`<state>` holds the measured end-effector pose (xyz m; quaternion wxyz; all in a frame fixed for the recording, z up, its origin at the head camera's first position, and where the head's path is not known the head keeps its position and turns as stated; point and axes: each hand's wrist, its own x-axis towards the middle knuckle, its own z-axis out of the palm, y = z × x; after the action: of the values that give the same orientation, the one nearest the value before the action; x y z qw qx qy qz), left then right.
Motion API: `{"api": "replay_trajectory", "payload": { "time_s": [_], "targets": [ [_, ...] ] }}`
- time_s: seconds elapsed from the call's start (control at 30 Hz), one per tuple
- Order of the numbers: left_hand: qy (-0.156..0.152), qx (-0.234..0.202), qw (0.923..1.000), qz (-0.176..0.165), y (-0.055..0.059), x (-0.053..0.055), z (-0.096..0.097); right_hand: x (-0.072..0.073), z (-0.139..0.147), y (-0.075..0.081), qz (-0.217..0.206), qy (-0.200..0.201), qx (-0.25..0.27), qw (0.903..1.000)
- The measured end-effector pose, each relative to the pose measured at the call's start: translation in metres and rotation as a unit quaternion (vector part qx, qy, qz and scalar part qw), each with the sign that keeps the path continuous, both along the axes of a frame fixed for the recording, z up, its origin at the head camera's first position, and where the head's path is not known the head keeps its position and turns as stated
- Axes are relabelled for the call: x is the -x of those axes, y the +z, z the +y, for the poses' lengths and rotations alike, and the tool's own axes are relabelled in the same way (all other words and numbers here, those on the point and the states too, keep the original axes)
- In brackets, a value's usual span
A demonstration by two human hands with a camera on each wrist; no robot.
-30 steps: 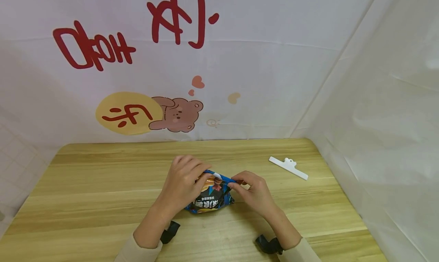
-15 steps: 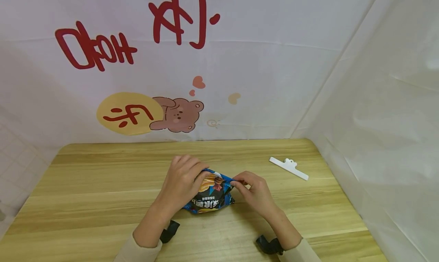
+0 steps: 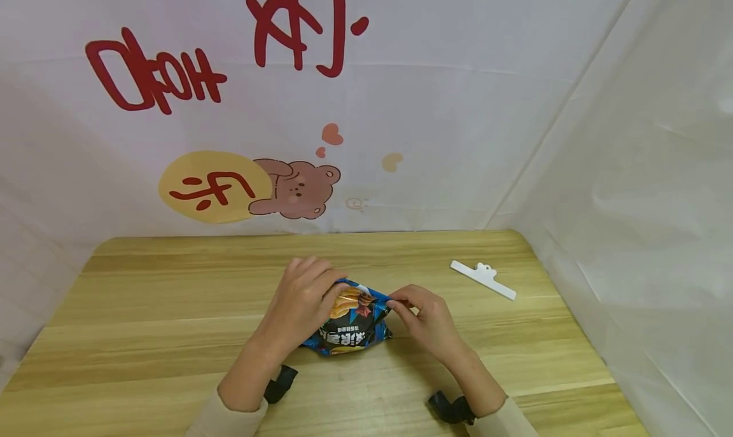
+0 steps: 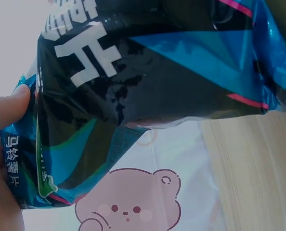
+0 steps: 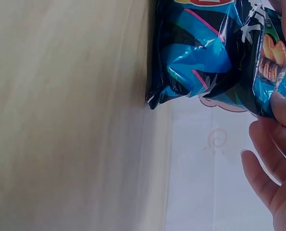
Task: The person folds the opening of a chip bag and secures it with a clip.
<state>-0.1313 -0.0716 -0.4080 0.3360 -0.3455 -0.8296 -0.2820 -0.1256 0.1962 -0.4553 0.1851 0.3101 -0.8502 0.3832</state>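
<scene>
A black and blue potato chip bag (image 3: 350, 329) with chips and white lettering printed on it lies on the table in front of the person. Its top edge is folded over. My left hand (image 3: 306, 300) grips the folded edge on the left, thumb in front, and covers that end of the bag. At the other end, my right hand (image 3: 426, 316) pinches the fold's corner between thumb and forefinger. In the right wrist view the other fingers of the right hand (image 5: 273, 159) stay off the bag (image 5: 196, 53). The left wrist view shows the left thumb (image 4: 13, 106) on the folded part.
A white sealing clip (image 3: 483, 279) lies on the wooden table (image 3: 172, 310), to the right and farther back. Behind the table hangs a white backdrop with red writing and a bear print (image 3: 303, 192). Another white sheet (image 3: 647, 221) borders the right side. Black wrist mounts (image 3: 451, 408) sit at both wrists.
My right fingertips have shifted slightly outward to the fold's corner. My left hand keeps its hold, and the bag's printed front shows a little more. The clip has stayed put.
</scene>
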Motion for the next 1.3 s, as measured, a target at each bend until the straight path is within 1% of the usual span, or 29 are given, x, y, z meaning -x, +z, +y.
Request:
{"api": "replay_trajectory", "payload": {
  "time_s": [0.17, 0.5, 0.83, 0.9, 1.0, 1.17, 1.3],
  "targets": [
    [-0.002, 0.002, 1.0, -0.005, 0.001, 0.0, 0.0, 0.0, 0.001, 0.002, 0.006, -0.006, -0.013, 0.9999],
    [-0.008, 0.007, 0.9999, 0.001, 0.003, 0.001, -0.002, 0.0, 0.002, 0.005, -0.011, -0.008, -0.02, 0.9997],
    [-0.011, -0.004, 0.9999, 0.003, 0.001, 0.0, 0.0, -0.001, 0.008, 0.013, -0.006, -0.011, -0.037, 0.9992],
    [-0.011, -0.007, 0.9999, 0.005, 0.001, 0.0, -0.002, 0.0, 0.011, 0.016, 0.0, -0.015, -0.046, 0.9989],
    [-0.013, -0.01, 0.9998, 0.008, 0.001, 0.0, -0.003, 0.004, 0.019, 0.021, 0.02, -0.023, -0.067, 0.9973],
    [-0.017, -0.008, 0.9998, 0.005, 0.002, -0.001, -0.002, 0.012, 0.043, 0.031, 0.063, -0.04, -0.1, 0.9922],
    [-0.015, -0.002, 0.9999, -0.002, 0.004, -0.001, -0.002, 0.021, 0.063, 0.034, 0.085, -0.056, -0.121, 0.9875]
  ]
}}
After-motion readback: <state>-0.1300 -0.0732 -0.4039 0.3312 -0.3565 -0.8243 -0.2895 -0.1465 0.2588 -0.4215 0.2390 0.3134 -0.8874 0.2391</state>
